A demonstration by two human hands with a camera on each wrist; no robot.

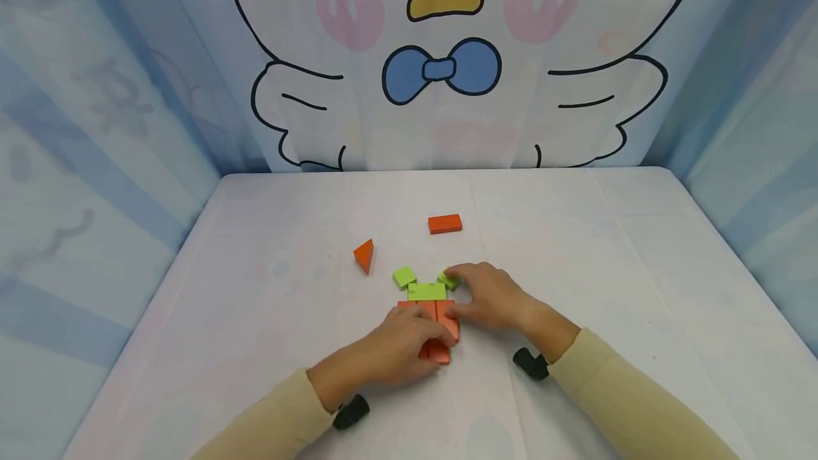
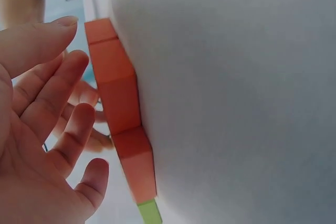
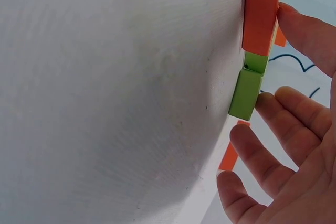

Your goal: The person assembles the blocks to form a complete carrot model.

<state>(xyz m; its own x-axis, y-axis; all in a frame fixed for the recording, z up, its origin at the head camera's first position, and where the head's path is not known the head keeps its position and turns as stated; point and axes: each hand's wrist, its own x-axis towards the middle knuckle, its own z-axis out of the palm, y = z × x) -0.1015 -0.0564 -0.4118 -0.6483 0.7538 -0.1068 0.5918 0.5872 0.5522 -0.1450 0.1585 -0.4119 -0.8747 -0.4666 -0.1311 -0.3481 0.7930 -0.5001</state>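
Observation:
Several orange blocks [image 1: 449,325] lie side by side on the white table, partly hidden by my left hand [image 1: 397,348]. Beyond them sits a green rectangular block [image 1: 427,292], with a small green block [image 1: 404,277] at its left corner and another small green block [image 3: 245,95] at its right. My left hand hovers over or rests on the orange blocks' left part, fingers loosely bent around nothing. With a fingertip, my right hand [image 1: 495,297] touches the right small green block, its thumb against the rightmost orange block's edge; its other fingers are spread.
A loose orange triangular block [image 1: 364,256] lies to the left behind the arrangement. Farther back is an orange rectangular block [image 1: 444,224]. A cartoon-printed curtain [image 1: 441,126] stands behind the table's far edge. Dark wrist devices [image 1: 530,364] sit under both wrists.

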